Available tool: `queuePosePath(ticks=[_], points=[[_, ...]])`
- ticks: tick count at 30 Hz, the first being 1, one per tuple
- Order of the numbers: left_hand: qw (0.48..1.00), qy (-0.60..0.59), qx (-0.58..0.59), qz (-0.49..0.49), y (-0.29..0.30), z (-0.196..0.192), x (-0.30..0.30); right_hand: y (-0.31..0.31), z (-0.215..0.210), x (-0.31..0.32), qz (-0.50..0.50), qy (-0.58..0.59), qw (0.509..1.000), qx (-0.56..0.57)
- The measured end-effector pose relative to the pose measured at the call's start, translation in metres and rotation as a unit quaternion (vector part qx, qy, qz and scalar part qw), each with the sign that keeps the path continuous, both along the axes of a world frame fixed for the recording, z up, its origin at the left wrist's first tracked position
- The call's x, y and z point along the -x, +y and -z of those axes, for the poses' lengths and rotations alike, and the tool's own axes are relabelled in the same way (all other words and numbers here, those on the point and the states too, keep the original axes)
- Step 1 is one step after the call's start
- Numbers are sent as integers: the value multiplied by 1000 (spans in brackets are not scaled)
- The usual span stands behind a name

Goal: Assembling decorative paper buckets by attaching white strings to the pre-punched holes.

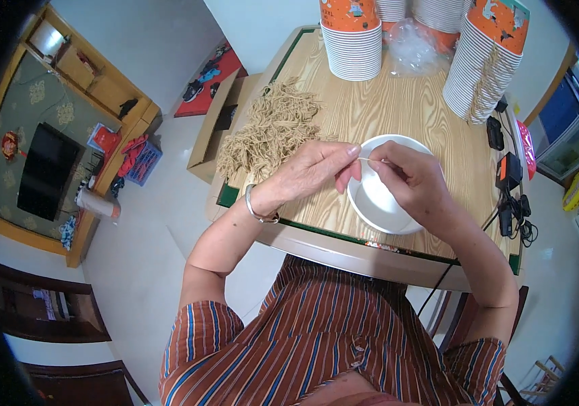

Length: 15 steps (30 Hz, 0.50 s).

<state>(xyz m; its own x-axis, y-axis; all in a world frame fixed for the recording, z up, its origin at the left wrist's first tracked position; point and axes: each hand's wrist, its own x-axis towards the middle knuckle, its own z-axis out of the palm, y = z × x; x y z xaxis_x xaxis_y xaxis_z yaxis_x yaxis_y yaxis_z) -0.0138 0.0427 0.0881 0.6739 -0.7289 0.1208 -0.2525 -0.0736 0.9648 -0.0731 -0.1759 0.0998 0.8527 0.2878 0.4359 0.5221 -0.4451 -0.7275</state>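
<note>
A white paper bowl [379, 203] is held tilted over the wooden table [397, 108], its opening facing me. My right hand [412, 181] grips the bowl's rim at the top right. My left hand [316, 169] pinches a thin tan string [368, 160] at the bowl's upper rim, with the fingertips of both hands nearly touching. A silver bangle sits on my left wrist. A heap of tan paper strings [269, 132] lies on the table just left of my left hand.
Tall stacks of white bowls with orange tops [351, 40] [485, 57] stand at the table's far side, with a clear plastic bag [411, 47] between them. Black chargers and cables [509, 189] lie along the right edge. A cardboard box [215, 122] sits on the floor at left.
</note>
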Motion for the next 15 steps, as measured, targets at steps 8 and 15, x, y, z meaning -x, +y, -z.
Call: queuePosePath(ticks=[8,15], points=[[999,24,46,-16,0,12,-1,2,4,-4,-7,29,1000,-9],[999,-26,35,-32,5,4,0,-1,8,-10,-19,35,999,-26]])
